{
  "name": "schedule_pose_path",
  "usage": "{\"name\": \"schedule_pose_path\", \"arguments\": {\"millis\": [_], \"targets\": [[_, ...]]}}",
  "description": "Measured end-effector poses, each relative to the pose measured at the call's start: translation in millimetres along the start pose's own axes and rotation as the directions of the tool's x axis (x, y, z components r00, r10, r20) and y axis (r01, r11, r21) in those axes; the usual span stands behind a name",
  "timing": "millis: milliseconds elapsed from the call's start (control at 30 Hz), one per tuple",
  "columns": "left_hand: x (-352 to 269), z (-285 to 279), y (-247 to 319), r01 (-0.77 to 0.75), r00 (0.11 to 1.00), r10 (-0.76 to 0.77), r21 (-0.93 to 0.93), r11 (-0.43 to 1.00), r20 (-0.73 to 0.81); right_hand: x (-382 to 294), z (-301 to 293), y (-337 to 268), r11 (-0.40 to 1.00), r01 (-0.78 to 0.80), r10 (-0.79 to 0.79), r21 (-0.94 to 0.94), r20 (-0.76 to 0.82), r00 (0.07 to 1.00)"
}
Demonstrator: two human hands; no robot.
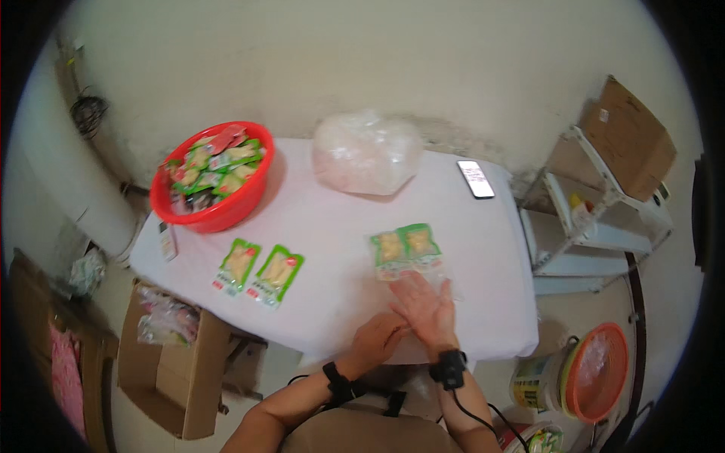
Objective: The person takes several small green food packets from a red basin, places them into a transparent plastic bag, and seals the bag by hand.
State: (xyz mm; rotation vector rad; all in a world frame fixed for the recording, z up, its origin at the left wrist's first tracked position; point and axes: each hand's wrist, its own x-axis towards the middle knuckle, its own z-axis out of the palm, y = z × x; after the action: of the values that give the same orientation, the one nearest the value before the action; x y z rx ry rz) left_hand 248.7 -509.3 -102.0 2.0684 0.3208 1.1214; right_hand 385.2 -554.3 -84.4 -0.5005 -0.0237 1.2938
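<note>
My right hand [423,308] is palm up with fingers spread, at the lower edge of a clear plastic bag [449,277] holding two green-edged food packets [405,244]. Beside it, my left hand [378,341] is curled near the table's front edge, its fingers close to the right hand; whether it pinches something is hidden. To the left, two more green-edged packets [237,264] [276,274] lie side by side on the white-covered table [340,243]. A red plastic basin [226,212] full of similar packets stands at the table's back left.
A large translucent plastic bag [365,156] lies at the back, with a lit phone [476,179] to its right. A remote control [167,242] lies near the left edge. Below left is an open cardboard box [204,374]; a white shelf [595,240] and orange basket [597,374] stand right.
</note>
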Motion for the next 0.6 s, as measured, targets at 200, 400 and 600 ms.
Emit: {"name": "schedule_pose_path", "arguments": {"millis": [200,400,600], "targets": [[17,-97,-49,0.147,0.977,-0.042,0.519,0.842,-0.209,-66,-18,0,0.981,-0.094,0.106,-0.167,0.062,0.992],[11,-172,-82,0.443,0.897,-0.27,0.721,0.533,-0.351,-92,-44,0,0.928,-0.229,0.251,-0.292,0.039,0.967],[33,-158,-51,0.645,0.741,-0.614,0.541,0.54,-0.271,-88,-25,9,0.901,-0.222,0.272,-0.373,0.088,0.958]]}}
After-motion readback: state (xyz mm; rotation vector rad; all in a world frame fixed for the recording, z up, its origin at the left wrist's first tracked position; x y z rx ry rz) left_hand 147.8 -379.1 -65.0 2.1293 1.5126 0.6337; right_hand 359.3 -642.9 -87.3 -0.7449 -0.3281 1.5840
